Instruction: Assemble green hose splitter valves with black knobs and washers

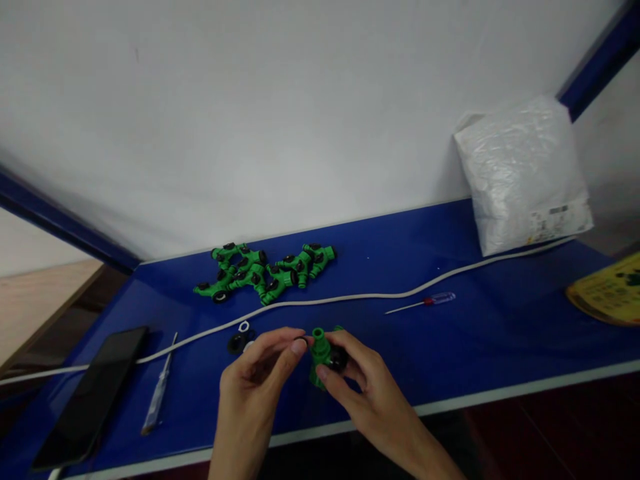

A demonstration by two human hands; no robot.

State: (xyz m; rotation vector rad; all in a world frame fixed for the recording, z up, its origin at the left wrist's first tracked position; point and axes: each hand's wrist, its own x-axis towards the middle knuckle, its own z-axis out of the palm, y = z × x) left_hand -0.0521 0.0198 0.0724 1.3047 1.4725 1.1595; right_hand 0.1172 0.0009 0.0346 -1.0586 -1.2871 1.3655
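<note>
Near the front edge of the blue table, my right hand (357,377) holds a green plastic hose connector (321,350) with a black round part on its right side. Close to the connector's left side is my left hand (267,370), its thumb and forefinger pinched on a small black ring (301,340). Just beyond my left hand lie a white ring (243,327) and a black ring-shaped part (236,343). Several more green connectors with black parts (250,275) are piled toward the wall.
A white cable (345,298) crosses the blue table (400,240). A phone (93,397) and a clear-handled screwdriver (159,393) lie left, another screwdriver (437,299) right. A white plastic package (525,177) leans on the wall; a yellow container (610,293) is far right.
</note>
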